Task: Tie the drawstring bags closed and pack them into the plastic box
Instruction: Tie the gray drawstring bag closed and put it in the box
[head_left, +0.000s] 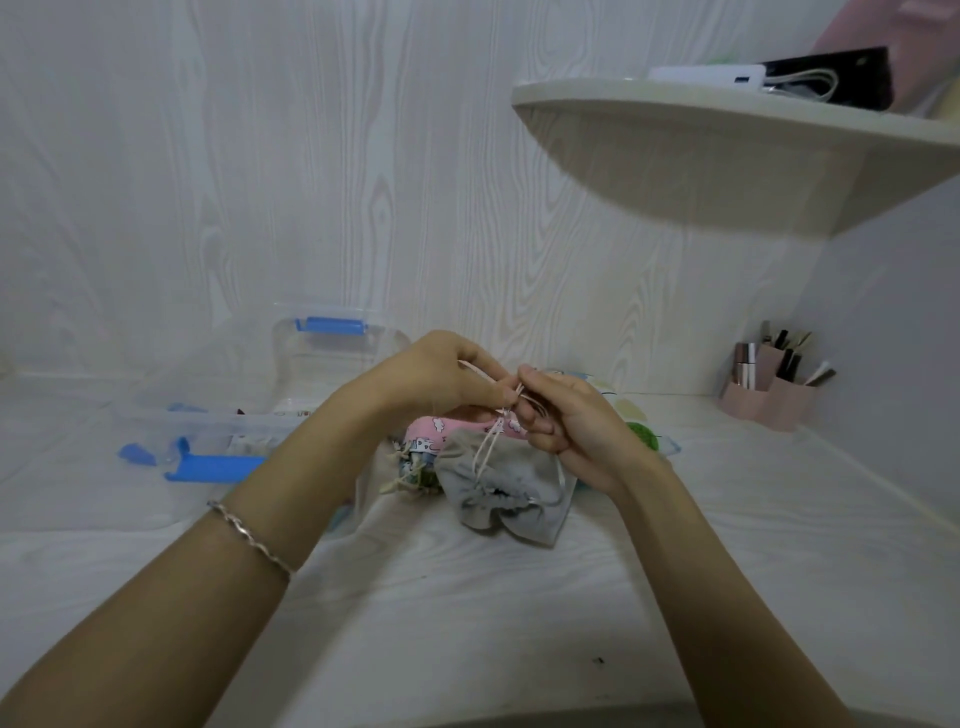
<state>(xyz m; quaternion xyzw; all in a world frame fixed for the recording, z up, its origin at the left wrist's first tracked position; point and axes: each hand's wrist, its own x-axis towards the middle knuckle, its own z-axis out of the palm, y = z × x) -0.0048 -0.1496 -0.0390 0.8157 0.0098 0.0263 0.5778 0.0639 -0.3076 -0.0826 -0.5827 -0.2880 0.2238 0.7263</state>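
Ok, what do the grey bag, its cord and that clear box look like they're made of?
The grey bag seems soft matte cloth, probably cotton: it crumples and gathers at the mouth. Its cord is thin pale string, fibre unclear, pinched by the left hand and right hand. The clear box is glossy see-through plastic, with opaque blue latches.

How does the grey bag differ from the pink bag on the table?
The grey bag is plain; the pink bag carries a cartoon print. The grey bag lies nearer; the pink bag, behind it, is partly hidden. Both lie outside the plastic box.
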